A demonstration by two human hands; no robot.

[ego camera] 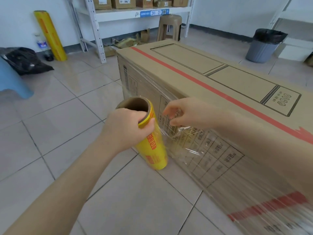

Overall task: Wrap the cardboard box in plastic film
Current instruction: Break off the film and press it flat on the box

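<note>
The left hand (125, 128) grips the top end of the film roll (152, 146): the fingers curl over the rim into the hollow brown cardboard core and the thumb presses on the outside. The roll is a yellow cylinder with red print. It stands almost upright, a little tilted, with its lower end on the tiled floor (67, 116), just beside the long side of the cardboard box (220, 78).

The right hand (184, 114) is closed on the plastic film (184, 145), with bent fingers and thumb pinching its upper edge close to the box wall. The film is thin, transparent and wrinkled. It runs from the roll to the box and lies in shiny folds over the printed tables on the side.

The box is long, rectangular and made of matte brown cardboard. It stands on the floor, and a red tape stripe (203, 85) runs along its flat top. The floor has smooth, glossy, pale square tiles.

At the far edge of the floor, a second yellow roll (49, 34) leans on the white wall, near a metal shelf (118, 16) and a brown plastic stool (169, 28). A grey ribbed bin (264, 46) with a black liner stands towards the far right corner.
</note>
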